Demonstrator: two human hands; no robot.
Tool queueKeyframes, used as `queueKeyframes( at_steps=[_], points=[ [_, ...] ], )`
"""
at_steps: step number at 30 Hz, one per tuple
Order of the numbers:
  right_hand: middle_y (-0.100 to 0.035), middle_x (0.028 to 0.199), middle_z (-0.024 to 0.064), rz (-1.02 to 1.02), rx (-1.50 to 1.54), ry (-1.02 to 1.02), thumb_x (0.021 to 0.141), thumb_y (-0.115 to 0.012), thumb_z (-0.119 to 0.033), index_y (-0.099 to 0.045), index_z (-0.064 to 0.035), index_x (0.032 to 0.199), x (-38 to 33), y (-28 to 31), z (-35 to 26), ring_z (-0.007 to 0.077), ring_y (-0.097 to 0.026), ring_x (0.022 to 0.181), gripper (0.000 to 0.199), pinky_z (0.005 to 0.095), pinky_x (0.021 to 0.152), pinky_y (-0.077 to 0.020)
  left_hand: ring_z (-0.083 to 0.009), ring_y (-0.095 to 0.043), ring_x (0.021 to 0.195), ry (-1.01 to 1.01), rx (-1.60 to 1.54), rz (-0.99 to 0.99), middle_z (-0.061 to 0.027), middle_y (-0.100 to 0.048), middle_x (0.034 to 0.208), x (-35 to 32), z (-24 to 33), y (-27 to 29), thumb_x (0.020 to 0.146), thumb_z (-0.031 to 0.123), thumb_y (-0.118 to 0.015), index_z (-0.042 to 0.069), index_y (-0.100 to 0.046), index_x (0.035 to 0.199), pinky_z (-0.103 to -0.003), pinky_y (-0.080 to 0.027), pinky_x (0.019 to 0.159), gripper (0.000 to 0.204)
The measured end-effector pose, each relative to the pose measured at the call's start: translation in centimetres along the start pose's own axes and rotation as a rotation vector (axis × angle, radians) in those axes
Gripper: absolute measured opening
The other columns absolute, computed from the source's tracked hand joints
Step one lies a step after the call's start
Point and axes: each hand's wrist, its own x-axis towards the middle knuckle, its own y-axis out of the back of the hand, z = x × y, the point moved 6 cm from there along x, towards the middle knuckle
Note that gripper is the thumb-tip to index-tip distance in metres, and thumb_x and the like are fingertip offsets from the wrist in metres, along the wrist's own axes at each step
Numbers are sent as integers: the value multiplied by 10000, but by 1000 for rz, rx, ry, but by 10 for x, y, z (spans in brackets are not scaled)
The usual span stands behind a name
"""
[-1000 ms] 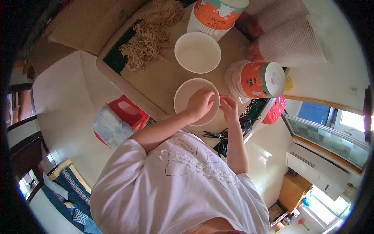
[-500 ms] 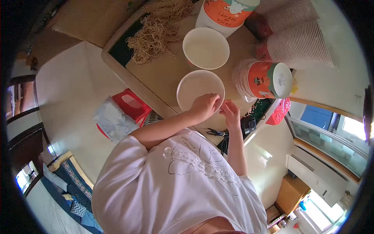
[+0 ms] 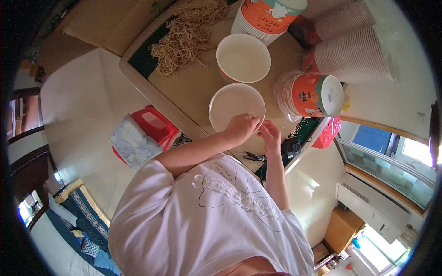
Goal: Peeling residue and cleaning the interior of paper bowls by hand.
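Observation:
A white-lined paper bucket sits on the table's near part, its mouth facing up. My left hand reaches over its near right rim, with the fingers closed on the bucket's edge and the tips inside. Just outside that same rim, my right hand is closed in a pinch, its fingertips close to the bucket wall and the left fingers. Whatever lies between the right fingertips is too small to make out. A second open paper bucket stands directly beyond the first.
Tangled tan string lies at the far left of the table. A stack of orange printed buckets stands behind, a wrapped stack lies at right, and tall cup stacks are beyond. A black cable lies near the edge.
The right hand has shifted slightly up toward the bucket rim. The left hand and both open buckets stay nearly where they were.

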Motion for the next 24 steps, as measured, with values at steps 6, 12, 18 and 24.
queueKeyframes(
  at_steps=[6,12,18,24],
  points=[
    [-636,834,24,67,-178,-16,843,-603,-39,-603,-26,981,-16,-8,-23,99,-588,743,138,226,616,-462,-330,-616,702,145,-112,22,-124,-620,749,4,-11,5,838,125,-555,53,-535,820,-416,-492,592,77],
    [-634,833,123,-44,-816,363,845,-576,-51,-576,-49,989,-71,-75,-79,250,-647,719,144,345,628,-508,-221,-647,697,580,-894,-55,-132,-636,806,3,-47,-14,884,82,-489,28,-524,929,-354,-525,604,79],
    [-651,862,137,-264,-1033,263,837,-592,-73,-635,-81,1001,-60,-90,-87,285,-654,747,170,351,639,-522,-205,-605,627,1047,-1521,-226,-137,-610,767,-12,-50,-46,921,121,-430,61,-480,1045,-276,-477,494,146],
    [-628,851,138,-92,-999,373,808,-601,-121,-623,-97,897,5,-52,-107,317,-623,718,95,399,626,-495,-142,-535,538,840,-1254,-205,-70,-550,693,-8,-53,-37,909,64,-446,55,-478,972,-233,-374,409,71]
  ],
)
